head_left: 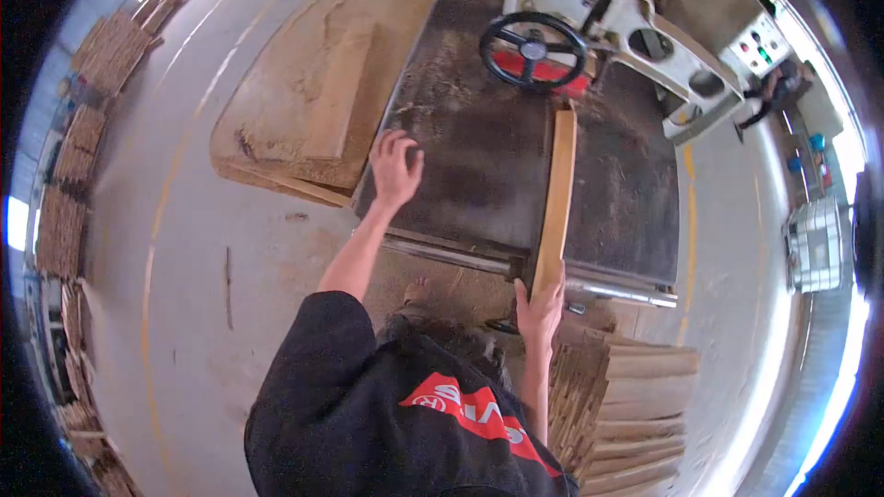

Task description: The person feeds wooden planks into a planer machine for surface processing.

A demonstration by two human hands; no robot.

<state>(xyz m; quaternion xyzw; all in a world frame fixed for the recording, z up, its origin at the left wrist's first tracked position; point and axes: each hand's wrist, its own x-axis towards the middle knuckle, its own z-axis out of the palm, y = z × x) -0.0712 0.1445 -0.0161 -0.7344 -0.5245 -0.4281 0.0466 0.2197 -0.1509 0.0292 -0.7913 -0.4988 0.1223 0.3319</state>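
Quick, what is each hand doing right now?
Left hand: open, fingers spread, resting on the dark machine table.
Right hand: pressed against the near end of the wooden board, not clearly gripping it.

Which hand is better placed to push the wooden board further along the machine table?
The right hand, probably. It already grips the near end of the wooden board, which stands on edge on the machine table. The left hand rests open on the table's left edge, apart from the board.
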